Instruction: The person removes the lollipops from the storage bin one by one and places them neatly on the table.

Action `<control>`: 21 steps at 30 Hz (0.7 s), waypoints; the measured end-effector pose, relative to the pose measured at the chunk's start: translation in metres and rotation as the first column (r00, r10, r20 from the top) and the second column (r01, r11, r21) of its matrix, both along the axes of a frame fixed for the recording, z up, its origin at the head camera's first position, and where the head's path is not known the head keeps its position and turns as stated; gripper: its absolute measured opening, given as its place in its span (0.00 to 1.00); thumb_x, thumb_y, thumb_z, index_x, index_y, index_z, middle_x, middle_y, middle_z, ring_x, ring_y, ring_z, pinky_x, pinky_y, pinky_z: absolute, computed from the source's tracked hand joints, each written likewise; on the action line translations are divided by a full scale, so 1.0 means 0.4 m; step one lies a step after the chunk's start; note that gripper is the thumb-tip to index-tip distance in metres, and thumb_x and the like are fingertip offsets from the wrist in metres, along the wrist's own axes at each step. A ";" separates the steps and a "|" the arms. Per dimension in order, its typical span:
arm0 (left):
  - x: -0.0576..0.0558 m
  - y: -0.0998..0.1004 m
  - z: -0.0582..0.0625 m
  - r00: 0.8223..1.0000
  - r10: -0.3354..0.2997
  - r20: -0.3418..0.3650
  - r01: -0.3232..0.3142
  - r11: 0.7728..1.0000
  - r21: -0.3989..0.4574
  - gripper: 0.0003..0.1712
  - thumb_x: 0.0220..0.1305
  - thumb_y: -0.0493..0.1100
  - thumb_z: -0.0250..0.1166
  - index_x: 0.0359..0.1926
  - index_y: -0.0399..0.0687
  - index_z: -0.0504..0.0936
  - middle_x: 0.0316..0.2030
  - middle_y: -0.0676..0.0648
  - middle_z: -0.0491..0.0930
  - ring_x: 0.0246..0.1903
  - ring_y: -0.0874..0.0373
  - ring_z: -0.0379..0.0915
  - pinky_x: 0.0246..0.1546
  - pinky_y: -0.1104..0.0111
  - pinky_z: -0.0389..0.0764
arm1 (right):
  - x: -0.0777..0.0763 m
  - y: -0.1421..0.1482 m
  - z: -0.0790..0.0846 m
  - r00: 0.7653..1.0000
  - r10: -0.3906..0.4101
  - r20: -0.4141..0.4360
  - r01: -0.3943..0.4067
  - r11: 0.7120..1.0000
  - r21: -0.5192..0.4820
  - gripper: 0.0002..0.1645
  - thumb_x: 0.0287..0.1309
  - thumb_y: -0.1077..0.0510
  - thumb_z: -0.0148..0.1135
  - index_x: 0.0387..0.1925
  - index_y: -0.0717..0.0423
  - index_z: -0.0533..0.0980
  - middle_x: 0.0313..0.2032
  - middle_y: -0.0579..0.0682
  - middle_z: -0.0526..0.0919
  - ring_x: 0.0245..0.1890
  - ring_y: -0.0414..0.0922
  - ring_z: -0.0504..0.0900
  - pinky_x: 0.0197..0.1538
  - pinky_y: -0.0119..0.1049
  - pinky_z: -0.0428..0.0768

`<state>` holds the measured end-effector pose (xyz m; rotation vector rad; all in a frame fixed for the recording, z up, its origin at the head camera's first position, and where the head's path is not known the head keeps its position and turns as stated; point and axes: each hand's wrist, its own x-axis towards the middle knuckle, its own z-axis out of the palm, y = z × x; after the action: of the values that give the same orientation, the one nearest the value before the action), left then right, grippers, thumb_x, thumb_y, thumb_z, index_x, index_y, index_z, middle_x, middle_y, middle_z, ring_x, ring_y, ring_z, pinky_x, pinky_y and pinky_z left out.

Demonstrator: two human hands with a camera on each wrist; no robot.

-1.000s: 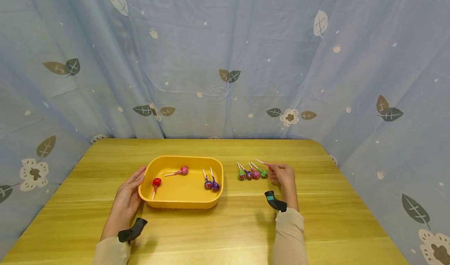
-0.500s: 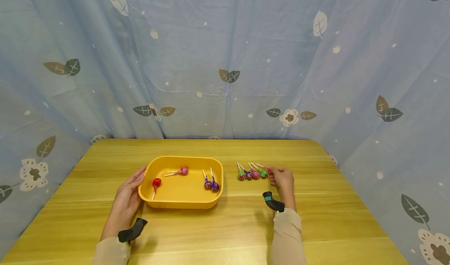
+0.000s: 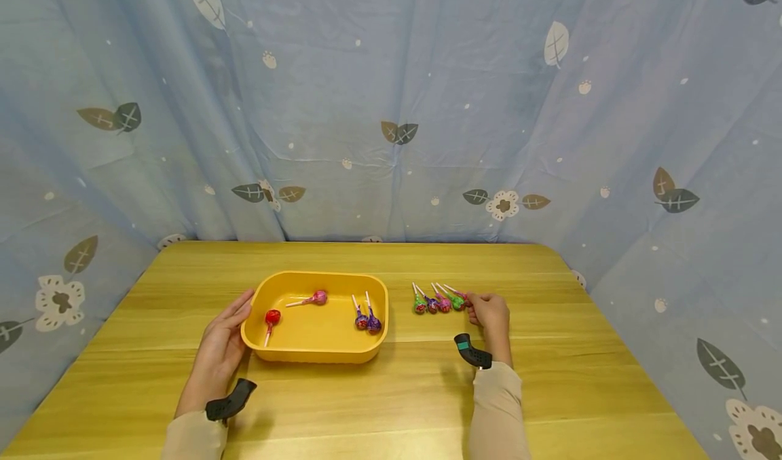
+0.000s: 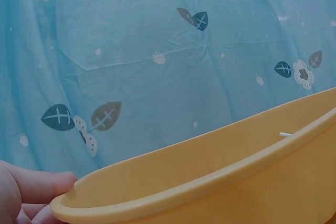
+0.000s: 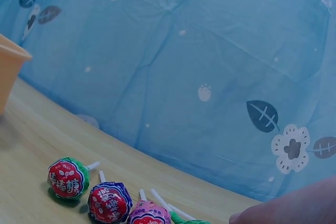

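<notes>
At the left end of a yellow plastic tray (image 3: pixel 314 357), my left hand (image 3: pixel 221 334) rests with extended fingers against the outer wall. Its fingertips (image 4: pixel 63 181) reach the rim in the left wrist view. My right hand (image 3: pixel 491 314) pinches a pink lollipop (image 3: pixel 459 293) low over the table, its white stick pointing back and left. This lollipop is at the right end of a row: a green lollipop (image 3: pixel 419 304), a purple lollipop (image 3: pixel 432 304), a pink-wrapped lollipop (image 3: pixel 444 303) and another green lollipop (image 3: pixel 456 302). In the right wrist view only one finger (image 5: pixel 294 205) shows.
Inside the tray lie a red lollipop (image 3: pixel 272 317), a pink lollipop (image 3: pixel 319 297) and two purple lollipops (image 3: pixel 373 324) side by side. The wooden table (image 3: pixel 427 399) ends at a blue patterned curtain (image 3: pixel 342 93). Black cameras (image 3: pixel 473 351) sit on both wrists.
My right hand has moved slightly left and lowered the pink lollipop beside the green one at the row's right end. The left hand and tray stay in place.
</notes>
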<state>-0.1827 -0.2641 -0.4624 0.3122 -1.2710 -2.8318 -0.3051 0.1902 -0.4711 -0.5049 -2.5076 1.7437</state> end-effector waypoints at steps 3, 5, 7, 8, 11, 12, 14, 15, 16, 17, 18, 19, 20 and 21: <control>0.000 -0.001 0.000 1.000 0.000 -0.002 0.000 1.000 -0.001 0.27 0.72 0.38 0.55 0.70 0.56 0.68 0.60 0.63 0.70 0.68 0.66 0.52 0.64 0.72 0.57 | 0.003 0.000 0.002 1.000 0.000 0.000 0.000 1.000 -0.007 0.20 0.64 0.56 0.60 0.42 0.74 0.78 0.27 0.56 0.82 0.21 0.39 0.78 0.26 0.30 0.82; 0.000 -0.001 -0.001 1.000 0.003 -0.007 -0.003 1.000 0.003 0.25 0.72 0.38 0.55 0.68 0.56 0.70 0.61 0.63 0.69 0.68 0.66 0.53 0.64 0.71 0.57 | 0.005 0.000 0.003 1.000 0.001 -0.003 -0.001 1.000 -0.020 0.20 0.64 0.56 0.60 0.43 0.74 0.77 0.27 0.57 0.82 0.20 0.39 0.78 0.26 0.30 0.82; 0.000 0.000 0.000 1.000 0.007 -0.009 -0.007 1.000 0.012 0.24 0.72 0.38 0.55 0.67 0.56 0.71 0.61 0.62 0.70 0.66 0.67 0.56 0.64 0.72 0.58 | 0.005 0.000 0.003 1.000 0.000 -0.003 0.000 1.000 -0.028 0.20 0.64 0.56 0.59 0.43 0.74 0.77 0.27 0.57 0.81 0.20 0.39 0.78 0.26 0.30 0.81; 0.000 0.000 -0.001 1.000 0.008 -0.008 -0.008 1.000 0.014 0.25 0.72 0.38 0.55 0.67 0.56 0.71 0.59 0.63 0.71 0.65 0.67 0.57 0.64 0.72 0.58 | 0.004 0.001 0.002 1.000 0.001 -0.004 -0.001 1.000 -0.029 0.20 0.64 0.56 0.59 0.43 0.74 0.77 0.27 0.57 0.81 0.20 0.39 0.78 0.26 0.30 0.81; -0.001 0.000 0.000 1.000 0.007 -0.004 -0.007 1.000 0.005 0.26 0.72 0.38 0.55 0.69 0.55 0.68 0.56 0.63 0.74 0.64 0.68 0.60 0.63 0.72 0.59 | 0.002 0.000 0.001 1.000 -0.002 0.001 0.002 1.000 -0.020 0.19 0.64 0.56 0.60 0.42 0.73 0.78 0.25 0.56 0.81 0.19 0.39 0.78 0.25 0.29 0.81; -0.001 0.001 0.000 1.000 0.007 -0.001 -0.007 1.000 0.004 0.27 0.72 0.38 0.55 0.70 0.55 0.67 0.55 0.63 0.74 0.63 0.69 0.60 0.63 0.73 0.59 | 0.001 0.000 0.001 1.000 -0.001 0.003 0.001 1.000 -0.018 0.19 0.64 0.56 0.60 0.41 0.73 0.78 0.25 0.55 0.81 0.19 0.38 0.78 0.25 0.29 0.81; -0.002 0.001 0.000 1.000 0.009 0.000 -0.009 1.000 -0.008 0.29 0.72 0.38 0.55 0.71 0.54 0.64 0.54 0.62 0.74 0.64 0.69 0.59 0.63 0.73 0.59 | 0.001 0.000 0.002 1.000 0.005 0.007 -0.005 1.000 -0.010 0.19 0.64 0.55 0.60 0.40 0.73 0.78 0.24 0.55 0.81 0.18 0.38 0.77 0.24 0.29 0.81; -0.002 0.002 0.001 1.000 0.011 0.000 -0.011 1.000 -0.011 0.29 0.72 0.38 0.55 0.72 0.54 0.64 0.54 0.62 0.74 0.64 0.69 0.59 0.63 0.73 0.59 | 0.001 0.000 0.003 1.000 0.008 0.010 -0.008 1.000 -0.010 0.19 0.63 0.55 0.60 0.40 0.73 0.78 0.24 0.55 0.81 0.18 0.38 0.77 0.24 0.29 0.81; -0.002 0.002 0.001 1.000 0.012 0.002 -0.012 1.000 -0.007 0.29 0.72 0.38 0.55 0.71 0.54 0.64 0.54 0.62 0.74 0.65 0.69 0.58 0.63 0.73 0.59 | 0.002 0.001 0.004 1.000 0.014 0.012 -0.013 1.000 -0.016 0.20 0.64 0.55 0.60 0.41 0.73 0.77 0.24 0.55 0.81 0.18 0.39 0.78 0.24 0.29 0.81; -0.002 0.002 0.001 1.000 0.014 0.000 -0.014 1.000 -0.009 0.29 0.72 0.38 0.55 0.71 0.54 0.64 0.55 0.62 0.74 0.65 0.68 0.58 0.63 0.73 0.59 | 0.003 0.001 0.006 1.000 0.017 0.018 -0.017 1.000 -0.019 0.20 0.64 0.55 0.60 0.41 0.72 0.77 0.24 0.55 0.81 0.18 0.39 0.78 0.25 0.30 0.81; -0.002 0.002 0.001 1.000 0.016 -0.001 -0.016 1.000 -0.006 0.29 0.72 0.37 0.56 0.71 0.54 0.64 0.54 0.62 0.75 0.65 0.68 0.57 0.63 0.73 0.59 | 0.005 0.002 0.007 1.000 0.022 0.020 -0.022 0.999 -0.027 0.20 0.64 0.55 0.60 0.42 0.73 0.77 0.25 0.56 0.81 0.19 0.39 0.78 0.25 0.30 0.82; -0.002 0.002 0.001 1.000 0.016 -0.003 -0.016 1.000 -0.010 0.29 0.72 0.37 0.56 0.71 0.54 0.64 0.54 0.62 0.75 0.65 0.68 0.57 0.63 0.73 0.59 | 0.006 0.002 0.009 0.999 0.028 0.024 -0.028 0.999 -0.030 0.21 0.65 0.55 0.59 0.43 0.73 0.77 0.26 0.57 0.81 0.19 0.40 0.78 0.26 0.30 0.82; -0.002 0.002 0.001 1.000 0.015 -0.003 -0.015 1.000 -0.011 0.29 0.72 0.38 0.56 0.71 0.54 0.64 0.54 0.62 0.75 0.65 0.68 0.57 0.63 0.73 0.59 | 0.007 0.003 0.011 0.999 0.035 0.026 -0.034 0.999 -0.036 0.21 0.65 0.55 0.59 0.44 0.74 0.76 0.27 0.57 0.81 0.20 0.40 0.79 0.26 0.31 0.82; -0.001 0.002 0.001 1.000 0.014 -0.001 -0.015 1.000 -0.013 0.29 0.72 0.38 0.56 0.71 0.54 0.64 0.54 0.63 0.75 0.65 0.68 0.58 0.63 0.73 0.59 | 0.008 0.004 0.013 0.999 0.034 0.030 -0.033 0.999 -0.042 0.22 0.65 0.54 0.59 0.45 0.73 0.76 0.27 0.58 0.81 0.20 0.41 0.79 0.27 0.31 0.82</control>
<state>-0.1832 -0.2635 -0.4619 0.3178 -1.2807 -2.8102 -0.3019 0.1918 -0.4661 -0.4987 -2.5200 1.8167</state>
